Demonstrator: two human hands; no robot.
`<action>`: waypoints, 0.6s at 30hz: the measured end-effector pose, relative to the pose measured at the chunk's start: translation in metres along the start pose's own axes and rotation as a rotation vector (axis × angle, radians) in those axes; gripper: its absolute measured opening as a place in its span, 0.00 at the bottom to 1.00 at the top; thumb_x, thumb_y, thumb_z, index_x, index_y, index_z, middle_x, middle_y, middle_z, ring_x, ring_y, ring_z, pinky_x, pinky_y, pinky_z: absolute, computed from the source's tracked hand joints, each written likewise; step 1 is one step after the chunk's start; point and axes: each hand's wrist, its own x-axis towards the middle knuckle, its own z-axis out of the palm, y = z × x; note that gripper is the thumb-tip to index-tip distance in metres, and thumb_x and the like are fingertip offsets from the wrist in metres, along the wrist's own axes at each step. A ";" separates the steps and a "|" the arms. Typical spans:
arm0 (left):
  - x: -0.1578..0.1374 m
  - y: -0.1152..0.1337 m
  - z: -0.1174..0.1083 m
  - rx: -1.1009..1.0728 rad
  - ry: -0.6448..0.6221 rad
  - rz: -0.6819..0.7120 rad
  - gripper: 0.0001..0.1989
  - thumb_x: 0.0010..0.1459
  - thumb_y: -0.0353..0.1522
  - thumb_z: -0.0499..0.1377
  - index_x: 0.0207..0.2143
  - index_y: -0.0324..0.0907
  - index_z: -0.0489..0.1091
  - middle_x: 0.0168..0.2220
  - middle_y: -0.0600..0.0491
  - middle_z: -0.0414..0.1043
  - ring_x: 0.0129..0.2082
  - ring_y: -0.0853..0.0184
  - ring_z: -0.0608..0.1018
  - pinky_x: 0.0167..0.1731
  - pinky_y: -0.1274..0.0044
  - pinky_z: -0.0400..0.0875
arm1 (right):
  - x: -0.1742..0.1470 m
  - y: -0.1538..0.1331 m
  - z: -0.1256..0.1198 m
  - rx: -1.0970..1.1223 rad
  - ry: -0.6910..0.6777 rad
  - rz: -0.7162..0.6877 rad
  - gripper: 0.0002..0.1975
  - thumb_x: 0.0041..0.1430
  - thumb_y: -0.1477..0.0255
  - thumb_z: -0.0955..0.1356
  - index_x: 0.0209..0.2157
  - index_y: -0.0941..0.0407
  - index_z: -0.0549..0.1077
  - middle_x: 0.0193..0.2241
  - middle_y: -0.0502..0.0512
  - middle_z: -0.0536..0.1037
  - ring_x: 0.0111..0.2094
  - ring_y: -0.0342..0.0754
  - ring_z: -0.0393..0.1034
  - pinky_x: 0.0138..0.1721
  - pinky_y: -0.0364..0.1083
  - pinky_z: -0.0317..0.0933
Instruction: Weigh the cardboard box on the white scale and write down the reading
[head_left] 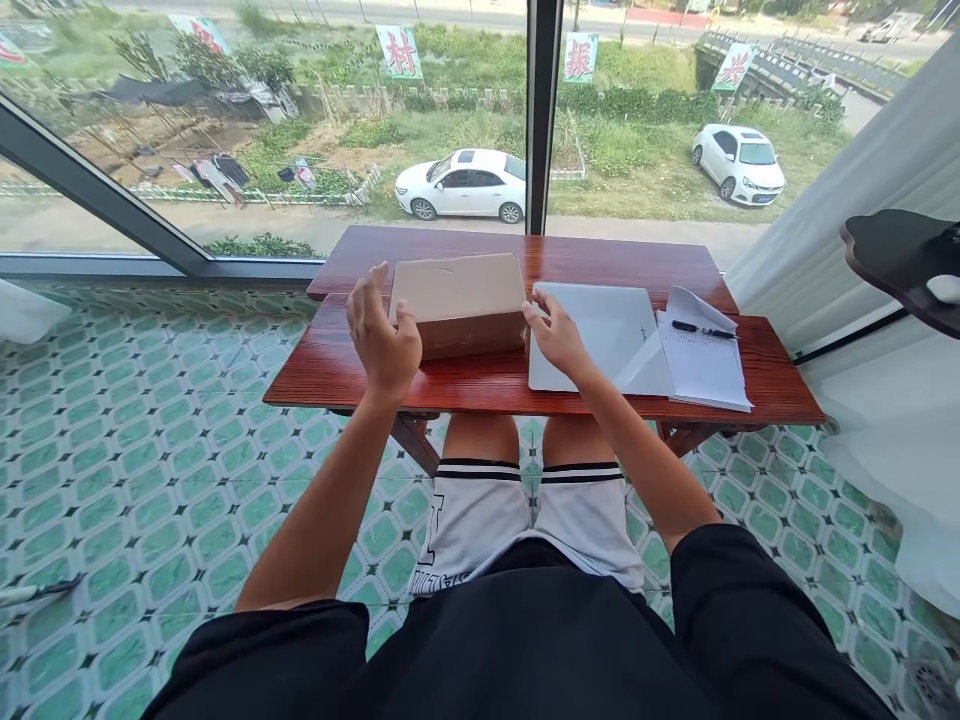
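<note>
A closed brown cardboard box (461, 290) sits on the left half of a reddish-brown wooden table. Beside its left end is my left hand (382, 335), raised with the fingers apart and nothing in it. At the box's right end, my right hand (555, 332) is held over the edge of a silver laptop (600, 315) with its lid closed. The right fingers are spread and hold nothing; whether their tips touch the box I cannot tell. To the right of the laptop lies an open paper notebook (705, 370) with a black pen (703, 329) across it.
The wooden table (480, 397) stands against a large window with a dark frame (541, 120). White curtains (862, 420) hang at the right, near a dark wavy-edged shelf (900, 260). Green patterned tiles (187, 450) cover the floor. Two white cars are parked outside.
</note>
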 end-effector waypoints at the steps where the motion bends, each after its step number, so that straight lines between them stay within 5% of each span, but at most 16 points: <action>1: -0.001 0.009 0.001 0.008 0.007 0.044 0.27 0.61 0.27 0.52 0.63 0.41 0.63 0.64 0.46 0.66 0.67 0.59 0.64 0.70 0.63 0.51 | -0.002 -0.002 -0.005 0.002 0.013 -0.020 0.34 0.63 0.51 0.65 0.62 0.58 0.66 0.62 0.64 0.69 0.64 0.56 0.63 0.67 0.56 0.55; 8: -0.008 0.075 0.019 0.012 -0.065 0.214 0.25 0.60 0.29 0.54 0.61 0.43 0.65 0.61 0.47 0.69 0.64 0.57 0.67 0.68 0.62 0.55 | -0.015 -0.015 -0.049 -0.089 0.128 -0.157 0.23 0.68 0.55 0.60 0.53 0.55 0.72 0.53 0.59 0.77 0.56 0.52 0.71 0.54 0.53 0.66; 18: -0.021 0.128 0.064 -0.034 -0.232 0.466 0.23 0.64 0.30 0.51 0.61 0.42 0.64 0.56 0.45 0.71 0.58 0.57 0.71 0.61 0.65 0.63 | -0.035 -0.001 -0.113 -0.226 0.181 -0.132 0.24 0.70 0.56 0.56 0.37 0.56 0.76 0.31 0.54 0.78 0.37 0.48 0.74 0.41 0.48 0.63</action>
